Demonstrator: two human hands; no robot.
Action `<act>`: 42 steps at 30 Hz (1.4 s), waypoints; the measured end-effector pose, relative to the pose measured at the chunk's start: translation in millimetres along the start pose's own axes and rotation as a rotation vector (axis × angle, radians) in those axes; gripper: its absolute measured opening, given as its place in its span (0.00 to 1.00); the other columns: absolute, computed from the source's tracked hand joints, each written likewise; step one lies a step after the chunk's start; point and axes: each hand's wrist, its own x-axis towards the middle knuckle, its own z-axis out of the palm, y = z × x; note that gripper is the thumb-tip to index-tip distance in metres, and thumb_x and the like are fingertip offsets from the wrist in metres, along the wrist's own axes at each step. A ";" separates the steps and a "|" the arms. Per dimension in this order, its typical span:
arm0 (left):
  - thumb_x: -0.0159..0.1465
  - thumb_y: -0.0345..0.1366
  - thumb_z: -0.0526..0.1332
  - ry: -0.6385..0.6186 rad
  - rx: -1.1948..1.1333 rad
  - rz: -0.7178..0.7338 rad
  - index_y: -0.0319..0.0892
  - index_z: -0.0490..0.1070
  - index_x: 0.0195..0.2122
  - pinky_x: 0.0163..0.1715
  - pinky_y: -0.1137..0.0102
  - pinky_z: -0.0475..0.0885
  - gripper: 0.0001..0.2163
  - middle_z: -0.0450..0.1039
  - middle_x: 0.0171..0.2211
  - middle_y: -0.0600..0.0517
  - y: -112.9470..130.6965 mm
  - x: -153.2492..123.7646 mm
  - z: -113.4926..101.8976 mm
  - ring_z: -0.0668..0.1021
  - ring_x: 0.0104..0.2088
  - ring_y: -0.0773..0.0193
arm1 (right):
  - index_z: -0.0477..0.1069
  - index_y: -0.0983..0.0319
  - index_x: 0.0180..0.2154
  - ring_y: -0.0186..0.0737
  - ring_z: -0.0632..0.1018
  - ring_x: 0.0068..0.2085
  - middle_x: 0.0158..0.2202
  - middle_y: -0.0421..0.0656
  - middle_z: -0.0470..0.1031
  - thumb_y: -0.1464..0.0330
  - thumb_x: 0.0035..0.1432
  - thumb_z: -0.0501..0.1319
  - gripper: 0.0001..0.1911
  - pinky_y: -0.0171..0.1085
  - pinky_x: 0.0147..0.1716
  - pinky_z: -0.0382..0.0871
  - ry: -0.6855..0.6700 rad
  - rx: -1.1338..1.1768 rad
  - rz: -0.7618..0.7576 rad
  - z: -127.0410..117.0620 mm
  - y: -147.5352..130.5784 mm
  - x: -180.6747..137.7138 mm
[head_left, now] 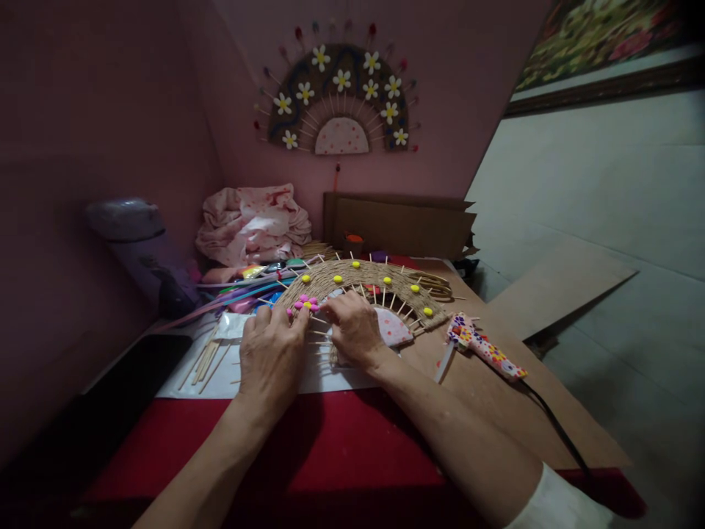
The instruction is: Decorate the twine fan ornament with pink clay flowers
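Note:
A half-round woven fan craft [366, 283] of brown twine and wooden sticks lies on the table, with yellow beads along its arc and a pink dotted centre [392, 328]. A pink bead flower [305, 303] with a yellow middle sits on its left part. My left hand [272, 353] rests on the fan's left edge, fingertips pressed together at the pink flower. My right hand [352, 327] lies on the fan just right of the flower, fingers curled and pinching at it. What the fingertips hold is too small to make out.
A glue gun [485, 347] with a flowered cover and black cord lies to the right. Loose wooden sticks [203, 360] lie at left on white paper [319, 378]. Coloured ribbons, crumpled cloth [253, 220], cardboard [402, 220] and a finished fan on the wall [341, 99] stand behind.

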 end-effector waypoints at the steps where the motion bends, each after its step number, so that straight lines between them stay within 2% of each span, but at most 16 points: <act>1: 0.62 0.33 0.53 0.026 -0.020 -0.018 0.46 0.74 0.44 0.32 0.61 0.60 0.13 0.72 0.33 0.44 -0.9 0.2 -0.9 0.67 0.36 0.51 | 0.73 0.60 0.35 0.43 0.68 0.39 0.34 0.44 0.75 0.76 0.56 0.56 0.09 0.39 0.38 0.57 0.002 0.000 0.002 0.0 0.2 0.1; 4: 0.62 0.34 0.53 0.084 -0.061 -0.084 0.43 0.75 0.35 0.33 0.62 0.60 0.10 0.70 0.30 0.45 -4.2 1.4 -2.4 0.67 0.35 0.52 | 0.73 0.60 0.35 0.42 0.68 0.39 0.34 0.44 0.75 0.76 0.56 0.56 0.09 0.39 0.38 0.58 0.004 0.007 0.005 0.4 0.7 0.1; 8: 0.60 0.34 0.56 0.055 -0.068 -0.090 0.42 0.74 0.28 0.32 0.63 0.60 0.08 0.70 0.29 0.45 -7.2 3.2 1.8 0.67 0.35 0.53 | 0.73 0.60 0.36 0.42 0.68 0.39 0.34 0.44 0.75 0.76 0.55 0.56 0.09 0.39 0.39 0.58 0.005 0.011 0.000 1.3 0.9 -0.2; 16: 0.64 0.38 0.51 0.017 -0.097 -0.034 0.42 0.74 0.32 0.34 0.63 0.60 0.13 0.70 0.31 0.43 -5.6 4.6 10.7 0.66 0.36 0.52 | 0.73 0.60 0.36 0.42 0.69 0.39 0.34 0.43 0.75 0.76 0.55 0.56 0.09 0.38 0.38 0.58 0.014 0.022 0.002 0.6 0.1 -0.2; 20: 0.64 0.38 0.52 0.005 -0.100 -0.029 0.43 0.74 0.33 0.34 0.63 0.60 0.12 0.70 0.32 0.43 -5.5 4.8 11.3 0.66 0.36 0.52 | 0.73 0.60 0.35 0.42 0.68 0.39 0.34 0.43 0.75 0.76 0.55 0.56 0.09 0.39 0.38 0.58 0.006 0.021 0.002 1.1 0.6 -0.4; 26: 0.62 0.37 0.55 0.096 -0.117 -0.114 0.43 0.73 0.28 0.35 0.63 0.59 0.10 0.70 0.30 0.46 -6.5 3.6 0.6 0.66 0.35 0.54 | 0.73 0.60 0.35 0.42 0.68 0.39 0.34 0.43 0.75 0.76 0.56 0.56 0.09 0.39 0.38 0.57 0.023 0.025 0.004 2.2 0.7 -0.3; 31: 0.63 0.39 0.53 0.083 -0.053 -0.082 0.43 0.74 0.34 0.34 0.61 0.57 0.11 0.70 0.30 0.45 1.3 0.3 -5.2 0.66 0.36 0.51 | 0.73 0.60 0.35 0.42 0.69 0.39 0.33 0.42 0.76 0.76 0.55 0.57 0.09 0.38 0.38 0.58 0.039 0.020 0.012 1.9 1.7 0.9; 42: 0.65 0.40 0.50 0.030 0.000 -0.035 0.38 0.73 0.38 0.36 0.58 0.55 0.15 0.71 0.34 0.41 11.9 -0.2 -0.2 0.66 0.38 0.48 | 0.73 0.61 0.34 0.42 0.69 0.39 0.33 0.42 0.76 0.76 0.54 0.57 0.08 0.37 0.38 0.58 0.058 0.036 0.017 0.6 2.1 0.3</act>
